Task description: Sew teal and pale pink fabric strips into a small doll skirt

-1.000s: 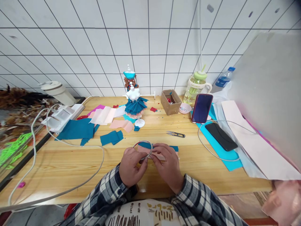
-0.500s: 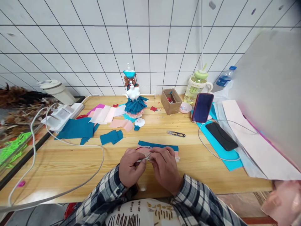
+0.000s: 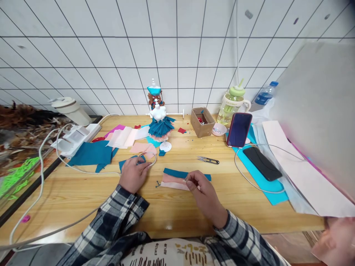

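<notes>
Fingers of the left hand (image 3: 134,173) are closing on a thin ring (image 3: 148,158) — just beside the teal scrap (image 3: 130,161). The right hand (image 3: 202,191) is pinching the pink strip (image 3: 174,182).

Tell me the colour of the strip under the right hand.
Pale pink strip, head view.

The table (image 3: 83,192) runs to a tiled wall (image 3: 177,55); the mannequin (image 3: 159,122) stands at the back — a box (image 3: 203,122) to its right, then a bottle (image 3: 232,105) and an upright phone (image 3: 239,130); snips (image 3: 208,160) lie in front of the box; fabric strips (image 3: 180,179) lie nearest the person, between left hand (image 3: 134,174) and right hand (image 3: 203,194); a cable (image 3: 77,170) loops at left.
</notes>
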